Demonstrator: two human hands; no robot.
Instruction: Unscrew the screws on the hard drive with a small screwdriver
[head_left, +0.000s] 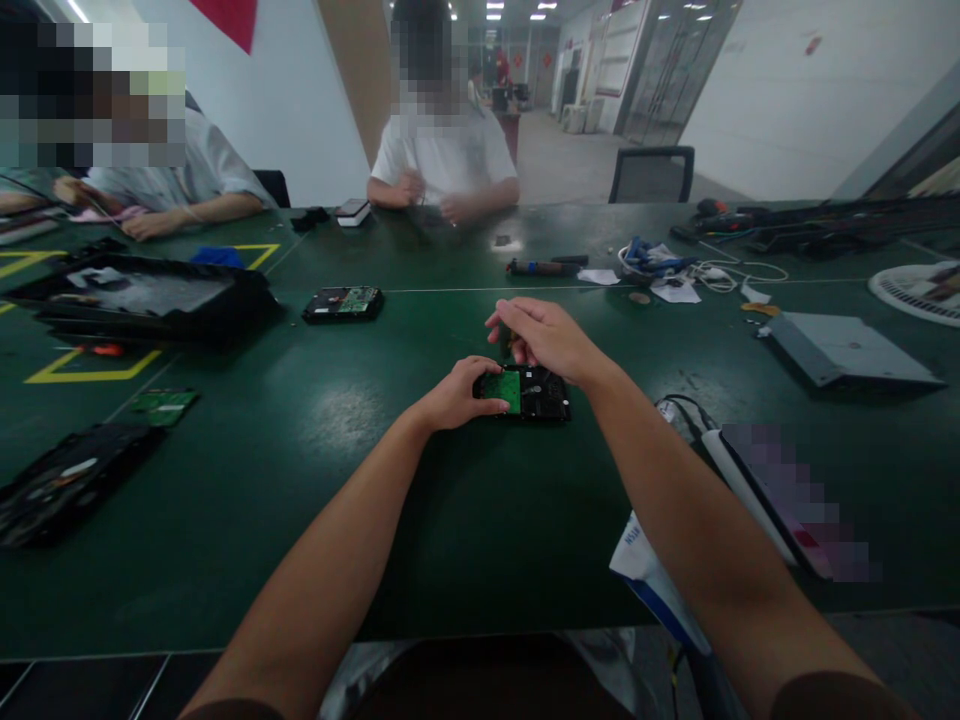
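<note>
A hard drive (551, 395) lies flat on the green table in front of me, its green circuit board (504, 388) facing up. My left hand (463, 392) grips its left end, with the thumb on the near side and fingers on the far side. Just over the drive's far edge, my right hand (546, 338) is closed around a small dark upright handle, which looks like a screwdriver (505, 342). The screwdriver's tip is hidden behind the fingers and cannot be made out.
Another hard drive (343, 303) lies farther left. A black tray (150, 295), a black device part (71, 475) and a loose circuit board (165, 405) are at left. Cables (660, 262), a grey metal box (847, 350) and a phone-like device (780, 500) are at right. Two people (450, 150) sit opposite.
</note>
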